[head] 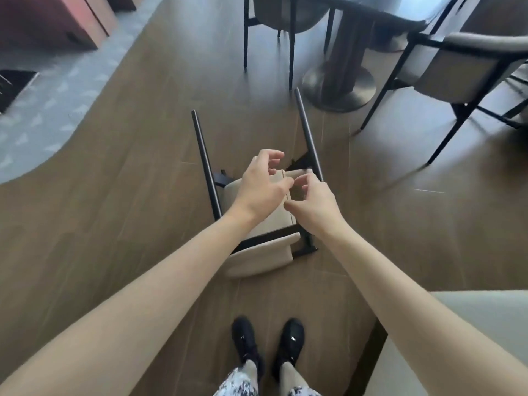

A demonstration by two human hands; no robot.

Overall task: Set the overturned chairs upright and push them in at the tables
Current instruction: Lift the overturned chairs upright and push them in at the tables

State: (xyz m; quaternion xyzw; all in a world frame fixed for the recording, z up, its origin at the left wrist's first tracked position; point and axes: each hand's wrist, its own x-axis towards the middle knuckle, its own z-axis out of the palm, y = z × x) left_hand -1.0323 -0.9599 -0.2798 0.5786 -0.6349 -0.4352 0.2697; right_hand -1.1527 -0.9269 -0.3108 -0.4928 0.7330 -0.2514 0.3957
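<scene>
An overturned chair [265, 250] lies on the wooden floor just ahead of my feet. It has beige upholstery and thin black legs, two of which point away from me toward the table. My left hand [261, 187] hovers over the seat with fingers spread and curled, holding nothing. My right hand [314, 204] is beside it, near the chair's right leg, fingers also apart and empty. Both arms reach forward from the bottom of the view. The round dark table [380, 7] on its pedestal base [338, 87] stands beyond the chair.
Two upright chairs stand at the table, one grey [285, 15] at the top centre, one [457, 70] at the right. A pale upholstered piece [457, 347] fills the lower right corner. A grey patterned carpet [48, 110] and reddish furniture [51, 18] lie to the left.
</scene>
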